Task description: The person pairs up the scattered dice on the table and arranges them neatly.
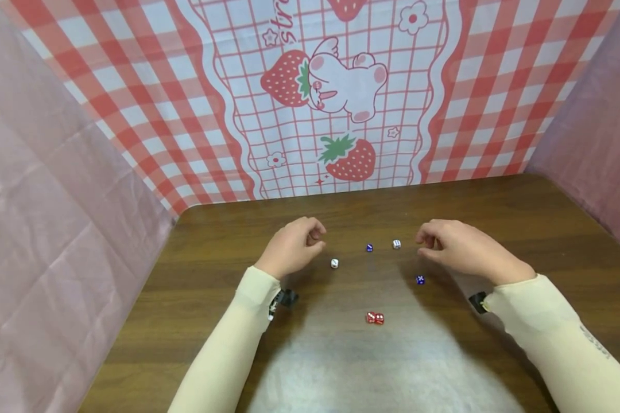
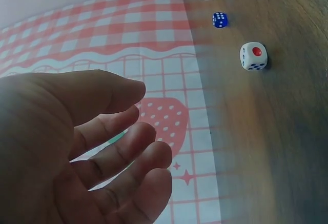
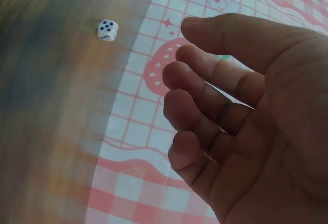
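Observation:
My left hand [image 1: 291, 246] hovers over the table with loosely curled fingers and nothing in them. Just right of it lies a white die [image 1: 334, 263], which in the left wrist view shows a red pip on top. My right hand [image 1: 461, 250], also loosely curled and holding nothing, is beside another white die [image 1: 396, 244] and above a blue die [image 1: 420, 280]. Between the hands sits a second blue die [image 1: 369, 248]. Closer to me, two red dice [image 1: 370, 317] lie side by side, seemingly touching. Neither hand touches a die.
The brown wooden table [image 1: 186, 321] carries all the dice. Behind it hangs a red-and-white checked cloth [image 1: 398, 166] with strawberries. Pink curtains [image 1: 72, 229] stand at both sides. A small black camera [image 1: 287, 297] is on the left wrist, another [image 1: 478, 302] on the right.

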A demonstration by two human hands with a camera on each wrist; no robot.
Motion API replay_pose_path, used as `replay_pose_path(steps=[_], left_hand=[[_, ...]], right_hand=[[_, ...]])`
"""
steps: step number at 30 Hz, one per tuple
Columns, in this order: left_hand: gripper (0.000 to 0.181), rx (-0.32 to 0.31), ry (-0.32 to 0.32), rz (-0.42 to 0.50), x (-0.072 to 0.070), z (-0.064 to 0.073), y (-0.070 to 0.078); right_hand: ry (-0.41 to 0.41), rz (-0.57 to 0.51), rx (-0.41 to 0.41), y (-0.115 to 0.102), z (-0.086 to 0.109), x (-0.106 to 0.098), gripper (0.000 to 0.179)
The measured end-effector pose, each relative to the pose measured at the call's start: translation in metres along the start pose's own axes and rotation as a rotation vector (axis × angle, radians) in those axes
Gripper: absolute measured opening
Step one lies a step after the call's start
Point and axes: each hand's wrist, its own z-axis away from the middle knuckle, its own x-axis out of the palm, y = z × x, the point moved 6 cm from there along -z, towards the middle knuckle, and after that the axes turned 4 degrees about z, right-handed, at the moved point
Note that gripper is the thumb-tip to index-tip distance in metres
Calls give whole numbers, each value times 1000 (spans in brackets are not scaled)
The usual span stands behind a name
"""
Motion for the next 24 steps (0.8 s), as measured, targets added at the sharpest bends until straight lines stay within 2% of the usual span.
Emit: replay_pose_path(steps=[6, 10, 14, 21, 24], left_hand=[[26, -16, -29, -14, 5, -1, -5], [29, -35, -72, -24, 13, -1, -11], [29, -42, -112, -29, 20, -3, -16], [27, -47, -140, -29, 28, -4, -22], [28, -54, -186, -17, 33, -4, -24]], right_hand=[[-28, -7, -5, 6, -5, 13, 20], [-56, -9, 0, 10, -7, 21, 20], [-53, -17, 7, 15, -11, 28, 19], [-55, 5, 41, 23, -25, 38, 14], [-63, 17, 44, 23, -31, 41, 16]])
